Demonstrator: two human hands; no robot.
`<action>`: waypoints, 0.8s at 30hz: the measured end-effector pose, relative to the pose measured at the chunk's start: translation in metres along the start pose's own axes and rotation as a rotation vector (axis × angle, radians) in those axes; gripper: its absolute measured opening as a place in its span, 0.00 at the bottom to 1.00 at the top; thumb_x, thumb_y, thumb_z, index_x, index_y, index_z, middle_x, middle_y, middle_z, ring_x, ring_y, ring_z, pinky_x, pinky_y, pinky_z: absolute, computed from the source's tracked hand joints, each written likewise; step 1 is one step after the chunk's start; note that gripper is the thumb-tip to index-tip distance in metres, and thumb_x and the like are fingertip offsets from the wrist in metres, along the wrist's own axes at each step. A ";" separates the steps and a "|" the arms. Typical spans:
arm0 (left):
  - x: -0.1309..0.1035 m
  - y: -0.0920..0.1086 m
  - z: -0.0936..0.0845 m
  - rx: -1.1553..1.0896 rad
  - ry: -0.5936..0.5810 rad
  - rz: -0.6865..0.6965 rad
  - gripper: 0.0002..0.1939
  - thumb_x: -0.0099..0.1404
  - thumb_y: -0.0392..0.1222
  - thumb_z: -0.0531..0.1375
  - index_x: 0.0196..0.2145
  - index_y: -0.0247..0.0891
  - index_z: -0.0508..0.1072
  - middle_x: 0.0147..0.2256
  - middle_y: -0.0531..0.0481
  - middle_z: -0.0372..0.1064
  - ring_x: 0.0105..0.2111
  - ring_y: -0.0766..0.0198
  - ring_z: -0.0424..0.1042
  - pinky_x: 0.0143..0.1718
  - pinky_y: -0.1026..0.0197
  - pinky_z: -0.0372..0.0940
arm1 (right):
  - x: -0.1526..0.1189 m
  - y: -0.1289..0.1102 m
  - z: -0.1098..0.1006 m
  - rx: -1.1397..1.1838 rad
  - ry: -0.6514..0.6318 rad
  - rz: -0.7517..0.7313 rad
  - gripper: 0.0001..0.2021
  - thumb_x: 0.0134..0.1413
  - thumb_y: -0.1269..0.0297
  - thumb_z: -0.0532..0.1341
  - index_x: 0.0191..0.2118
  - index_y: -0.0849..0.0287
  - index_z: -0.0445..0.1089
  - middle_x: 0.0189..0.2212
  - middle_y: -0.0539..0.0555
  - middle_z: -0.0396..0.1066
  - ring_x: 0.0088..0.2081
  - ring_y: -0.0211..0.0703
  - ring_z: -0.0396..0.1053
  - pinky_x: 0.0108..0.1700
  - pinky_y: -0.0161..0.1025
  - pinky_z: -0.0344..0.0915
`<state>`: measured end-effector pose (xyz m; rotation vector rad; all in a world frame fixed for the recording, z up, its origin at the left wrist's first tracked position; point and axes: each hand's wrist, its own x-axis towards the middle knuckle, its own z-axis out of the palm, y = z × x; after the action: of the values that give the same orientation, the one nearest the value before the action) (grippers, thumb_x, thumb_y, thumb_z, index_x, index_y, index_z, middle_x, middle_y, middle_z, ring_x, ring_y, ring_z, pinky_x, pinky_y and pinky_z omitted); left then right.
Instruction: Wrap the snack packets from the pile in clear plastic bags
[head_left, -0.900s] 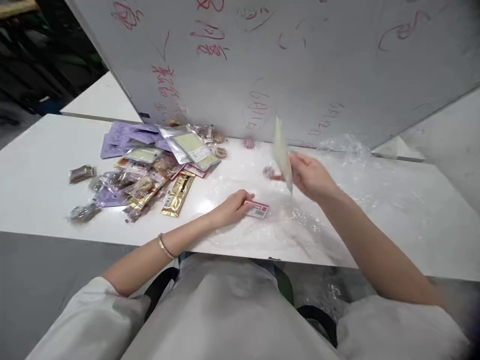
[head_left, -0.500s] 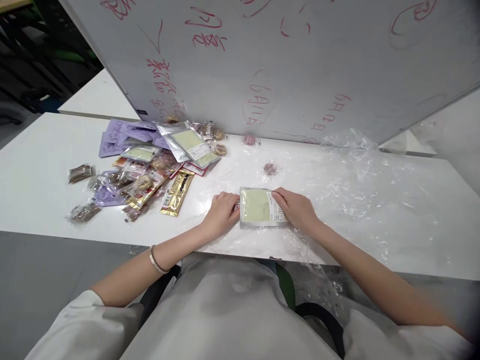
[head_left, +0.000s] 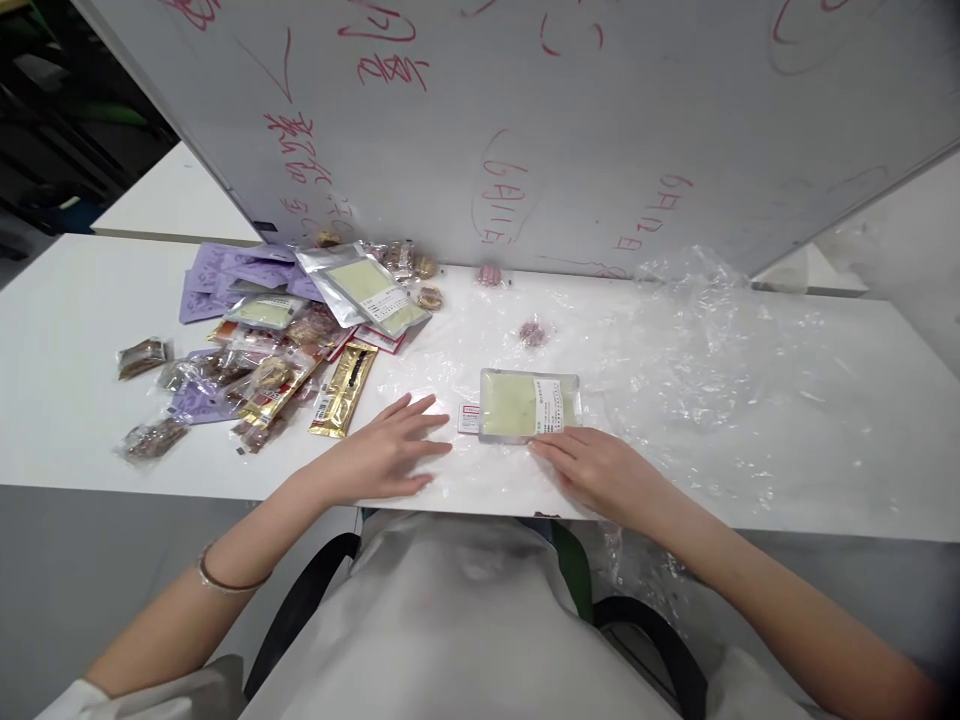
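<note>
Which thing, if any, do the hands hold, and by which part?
The right hand touches the green pouch at its near edge, right of middle; whether it is held cannot be told. The left hand holds nothing.

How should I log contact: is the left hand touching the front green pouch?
Apart: the head view shows a gap between the left hand and the green pouch.

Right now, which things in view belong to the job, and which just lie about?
In hand, apparently:
green pouch, touched by right hand
red-white packet, partly beneath it
probably clear film

Lying about:
gold packets
purple packets
reddish wrapped pieces
</note>
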<state>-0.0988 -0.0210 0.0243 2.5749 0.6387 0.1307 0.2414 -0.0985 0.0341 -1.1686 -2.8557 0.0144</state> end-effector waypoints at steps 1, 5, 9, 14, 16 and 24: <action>0.001 0.000 0.002 0.003 0.007 -0.007 0.17 0.72 0.47 0.56 0.56 0.47 0.73 0.63 0.47 0.63 0.69 0.46 0.49 0.68 0.37 0.45 | 0.001 0.001 -0.001 -0.037 -0.048 0.050 0.20 0.52 0.84 0.53 0.48 0.65 0.72 0.41 0.60 0.76 0.39 0.50 0.74 0.39 0.46 0.72; 0.003 0.001 0.000 -0.137 0.071 -0.091 0.17 0.75 0.43 0.49 0.52 0.45 0.75 0.55 0.49 0.73 0.64 0.52 0.61 0.66 0.42 0.53 | 0.001 0.013 -0.015 0.096 -0.201 0.404 0.11 0.57 0.79 0.53 0.37 0.62 0.71 0.33 0.58 0.74 0.32 0.47 0.72 0.30 0.41 0.66; 0.007 0.009 -0.005 -0.394 0.156 -0.293 0.18 0.75 0.49 0.47 0.46 0.41 0.74 0.45 0.47 0.76 0.46 0.57 0.75 0.47 0.56 0.69 | 0.000 0.027 -0.026 0.539 -0.202 0.733 0.16 0.69 0.60 0.46 0.43 0.56 0.69 0.32 0.54 0.73 0.28 0.44 0.70 0.27 0.39 0.64; 0.019 0.023 -0.005 -0.379 0.160 -0.477 0.20 0.75 0.55 0.44 0.47 0.39 0.68 0.41 0.45 0.73 0.40 0.55 0.73 0.42 0.54 0.66 | 0.005 0.030 -0.013 0.355 -0.058 0.776 0.20 0.69 0.59 0.44 0.53 0.62 0.67 0.44 0.65 0.73 0.35 0.51 0.74 0.34 0.47 0.70; 0.021 0.027 -0.005 -0.317 0.109 -0.456 0.22 0.72 0.58 0.50 0.53 0.39 0.64 0.48 0.42 0.71 0.46 0.51 0.72 0.45 0.52 0.66 | 0.003 0.026 -0.008 0.128 0.084 0.583 0.21 0.67 0.59 0.48 0.57 0.65 0.65 0.51 0.69 0.70 0.47 0.59 0.73 0.47 0.57 0.70; 0.002 0.012 -0.003 -0.281 0.219 -0.332 0.17 0.72 0.47 0.51 0.53 0.39 0.70 0.51 0.41 0.67 0.47 0.56 0.73 0.49 0.54 0.68 | -0.020 0.017 0.000 -0.199 0.234 0.151 0.22 0.60 0.78 0.55 0.60 0.65 0.66 0.56 0.63 0.72 0.60 0.56 0.67 0.63 0.56 0.63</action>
<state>-0.0922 -0.0281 0.0328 2.1698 1.0389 0.3673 0.2679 -0.1008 0.0325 -1.3192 -2.6064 -0.3814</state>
